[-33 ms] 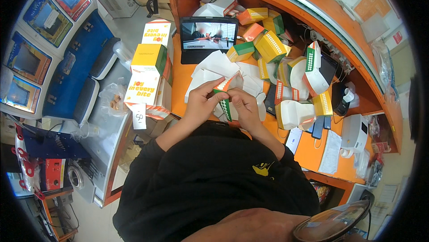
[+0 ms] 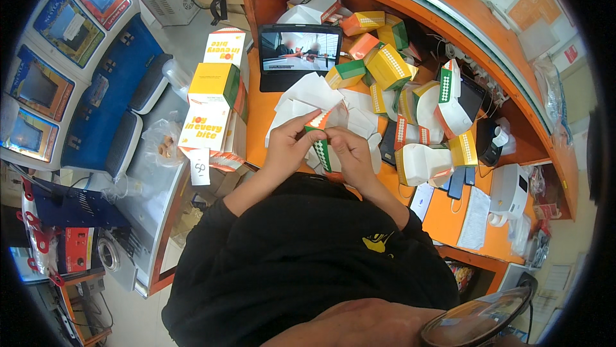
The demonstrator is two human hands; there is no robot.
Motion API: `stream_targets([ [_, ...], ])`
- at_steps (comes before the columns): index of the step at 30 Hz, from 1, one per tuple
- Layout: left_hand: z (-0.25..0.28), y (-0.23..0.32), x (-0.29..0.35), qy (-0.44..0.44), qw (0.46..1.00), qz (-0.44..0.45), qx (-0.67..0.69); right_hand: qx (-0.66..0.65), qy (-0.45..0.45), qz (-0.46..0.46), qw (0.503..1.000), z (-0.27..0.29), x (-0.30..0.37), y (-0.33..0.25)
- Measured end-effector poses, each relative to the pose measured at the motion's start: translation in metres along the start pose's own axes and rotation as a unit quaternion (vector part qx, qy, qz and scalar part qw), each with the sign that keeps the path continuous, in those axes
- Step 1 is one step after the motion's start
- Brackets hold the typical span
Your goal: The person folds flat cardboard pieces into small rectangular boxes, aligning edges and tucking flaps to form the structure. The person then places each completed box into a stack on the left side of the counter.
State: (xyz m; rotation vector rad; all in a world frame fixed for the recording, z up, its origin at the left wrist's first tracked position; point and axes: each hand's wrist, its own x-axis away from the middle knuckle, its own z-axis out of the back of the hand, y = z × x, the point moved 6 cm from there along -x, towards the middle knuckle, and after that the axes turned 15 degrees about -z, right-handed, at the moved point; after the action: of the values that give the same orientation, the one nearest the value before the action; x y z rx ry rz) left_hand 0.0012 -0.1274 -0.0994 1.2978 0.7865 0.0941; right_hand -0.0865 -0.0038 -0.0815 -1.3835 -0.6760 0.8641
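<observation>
Orange table [image 2: 437, 224] spreads under a crowd of cartons, a tablet [image 2: 300, 50] propped at its back. Just in front of the wearer, above white cardboard pieces [image 2: 308, 90], a red, green and white carton piece [image 2: 321, 151] is held up between both hands. Fingers of the left hand [image 2: 287, 145] pinch its upper left part against the thumb; those of the right hand [image 2: 350, 154] curl in and grip its right edge. To the right, an open carton [image 2: 414, 162] shows its white inside. At left, a yellow box [image 2: 214, 79] sits on stacked white cartons [image 2: 204, 130]; beside them, a clear plastic bag [image 2: 165, 146] contains brown pieces.
</observation>
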Motion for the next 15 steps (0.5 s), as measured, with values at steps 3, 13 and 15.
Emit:
stream_targets([
  [3, 0.014, -0.001, -0.01, 0.078, 0.997, -0.023, -0.017, 0.081, 0.098, 0.04, 0.991, 0.015, -0.001, -0.019],
  [13, 0.021, 0.049, -0.021, 0.078, 0.959, -0.259, 0.086, 0.221, 0.045, 0.243, 0.944, 0.016, -0.015, -0.068],
  [15, 0.02, 0.049, -0.02, 0.087, 0.968, -0.22, 0.079, 0.258, 0.06, 0.324, 0.908, 0.006, -0.008, -0.071],
])
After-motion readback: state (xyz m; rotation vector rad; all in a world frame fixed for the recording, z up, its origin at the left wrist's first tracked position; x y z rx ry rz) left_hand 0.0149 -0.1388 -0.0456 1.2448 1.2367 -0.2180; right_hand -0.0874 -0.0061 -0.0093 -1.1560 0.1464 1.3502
